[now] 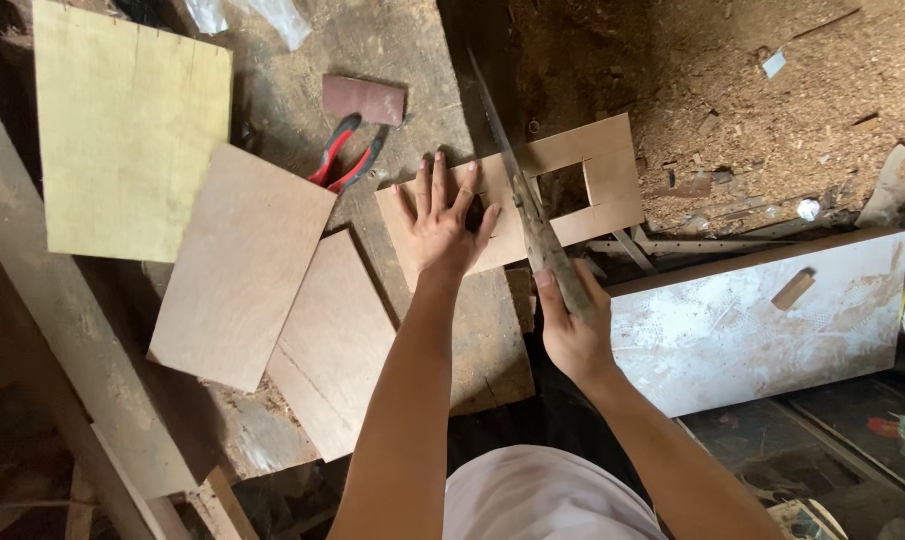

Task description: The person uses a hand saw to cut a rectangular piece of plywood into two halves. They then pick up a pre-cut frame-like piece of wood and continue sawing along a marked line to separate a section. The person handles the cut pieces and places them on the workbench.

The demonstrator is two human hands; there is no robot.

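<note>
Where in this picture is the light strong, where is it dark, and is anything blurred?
Head view: brightest on the white board at right and the pale plywood sheet at top left; deep shadow along the bottom and left edges; the saw in the right hand looks slightly soft; the left hand is sharp.

You are pressing a thin brown plywood panel [572,190] flat, lying across the far right edge of the bench [482,340] with its right half overhanging the sawdust. A rectangular window is sitting cut out near its middle. The handsaw [527,195] is standing tilted, its long narrow blade crossing the panel just left of that window, its worn handle pointing toward you.
</note>
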